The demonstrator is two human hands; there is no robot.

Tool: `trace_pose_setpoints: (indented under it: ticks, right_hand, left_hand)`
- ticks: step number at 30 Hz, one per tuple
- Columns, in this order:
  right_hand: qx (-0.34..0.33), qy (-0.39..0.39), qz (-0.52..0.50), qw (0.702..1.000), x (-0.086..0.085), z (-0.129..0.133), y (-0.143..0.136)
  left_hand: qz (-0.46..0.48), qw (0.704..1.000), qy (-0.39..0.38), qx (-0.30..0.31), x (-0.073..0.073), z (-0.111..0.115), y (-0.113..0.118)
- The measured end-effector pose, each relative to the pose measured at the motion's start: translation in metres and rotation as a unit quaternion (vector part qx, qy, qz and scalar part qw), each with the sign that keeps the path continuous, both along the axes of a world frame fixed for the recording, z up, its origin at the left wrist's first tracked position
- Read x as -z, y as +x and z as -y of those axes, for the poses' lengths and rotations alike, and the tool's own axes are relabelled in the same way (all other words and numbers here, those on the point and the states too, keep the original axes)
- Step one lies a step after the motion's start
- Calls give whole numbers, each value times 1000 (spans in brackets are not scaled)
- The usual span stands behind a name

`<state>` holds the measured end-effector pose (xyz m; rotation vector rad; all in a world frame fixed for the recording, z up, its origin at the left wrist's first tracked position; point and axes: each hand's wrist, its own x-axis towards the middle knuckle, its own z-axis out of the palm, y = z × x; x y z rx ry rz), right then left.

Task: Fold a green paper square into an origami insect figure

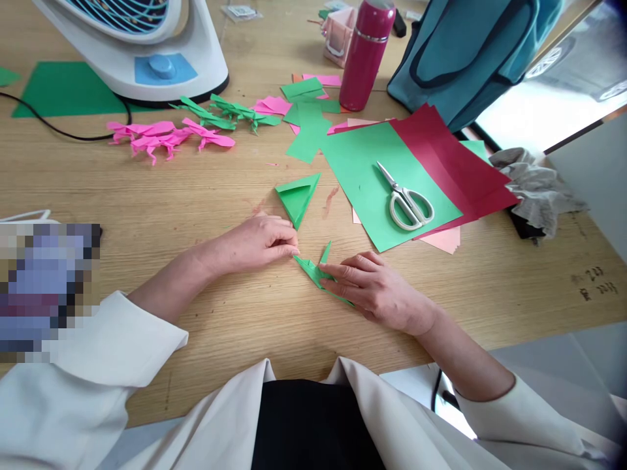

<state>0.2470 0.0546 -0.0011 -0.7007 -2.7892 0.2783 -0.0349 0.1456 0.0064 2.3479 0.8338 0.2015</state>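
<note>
A small folded green paper piece point(312, 269) with thin pointed ends lies on the wooden table between my hands. My left hand point(267, 241) pinches its left tip between thumb and fingers. The fingers of my right hand point(375, 287) are stretched out and rest over its right part, hiding some of it. Just beyond my left hand lies a folded green paper triangle point(298, 199). Farther back are several folded pink paper figures point(169, 136) and green paper figures point(230, 112).
White-handled scissors point(409, 205) lie on green sheets point(362, 170) over red paper point(458, 170) at the right. Behind stand a magenta bottle point(365, 55), a teal bag point(455, 59) and a white fan point(196, 59). A pixelated device point(39, 287) is at the left edge.
</note>
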Motion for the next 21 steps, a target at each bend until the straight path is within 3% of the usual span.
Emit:
trace_pose_setpoints:
  ticks: [3, 6, 12, 21]
  right_hand:
    - [-1, -1, 1, 1000, 0, 0, 0]
    - [1, -4, 2, 1000, 0, 0, 0]
    - [2, -2, 0, 1000, 0, 0, 0]
    - [2, 0, 4, 1000, -1, 0, 0]
  left_hand:
    - [12, 999, -23, -20, 0, -1, -1]
    - [15, 999, 5, -37, -2, 3, 2]
    - [-19, 998, 54, -2, -1, 16, 15]
    - [-93, 995, -11, -30, -12, 15, 34]
